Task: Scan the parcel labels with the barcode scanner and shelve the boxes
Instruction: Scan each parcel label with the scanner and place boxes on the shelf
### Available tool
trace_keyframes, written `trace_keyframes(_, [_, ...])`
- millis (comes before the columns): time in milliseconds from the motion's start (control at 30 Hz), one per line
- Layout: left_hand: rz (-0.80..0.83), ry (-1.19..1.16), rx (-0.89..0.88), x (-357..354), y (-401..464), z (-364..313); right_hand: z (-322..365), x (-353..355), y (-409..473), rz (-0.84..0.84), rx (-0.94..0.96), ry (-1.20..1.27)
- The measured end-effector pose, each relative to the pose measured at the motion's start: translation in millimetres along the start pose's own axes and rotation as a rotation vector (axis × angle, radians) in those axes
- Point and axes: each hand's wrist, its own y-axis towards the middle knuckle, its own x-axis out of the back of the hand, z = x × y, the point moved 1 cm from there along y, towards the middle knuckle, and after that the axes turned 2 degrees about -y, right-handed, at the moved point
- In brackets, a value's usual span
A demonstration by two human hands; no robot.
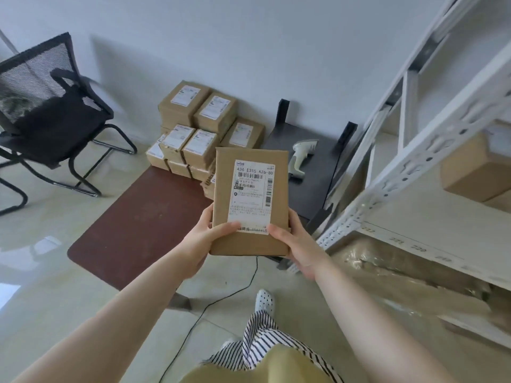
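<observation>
A labelled cardboard box [250, 201] is held up over a glossy tiled floor [41, 244], between a white metal shelving rack [431, 150] and a stack of boxes [199, 134].

The box's lower corners are gripped by the left hand [206, 239] and right hand [297, 244], thumbs pressed on the label [253, 194]. A barcode scanner [301, 158] is seen lying on a dark low table [318, 178] behind.

box [250, 200]: matt cardboard | floor [55, 272]: glossy tile | shelving [431, 150]: prob. painted metal

I see bare arms (no sleeves), a yellow top [265, 366], black-and-white striped trousers [262, 341], and white perforated clogs [265, 299].
</observation>
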Motion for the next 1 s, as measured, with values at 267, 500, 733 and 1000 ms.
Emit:
trace_keyframes(267, [0.296, 0.192, 0.07, -104, -24, 34, -51, 85, -102, -0.141, -0.012, 0.09])
trace_keyframes(500, [0.394, 0.279, 0.15, -222, -25, 63, -84, 185, -181, -0.211, -0.026, 0.138])
trace_keyframes(733, [0.371, 0.198, 0.164, -344, -14, 76, -79, 291, -225, -0.284, -0.038, 0.109])
trace_keyframes(1000, [0.136, 0.169, 0.219, -404, 22, 62, -45, 352, -208, -0.297, -0.072, 0.145])
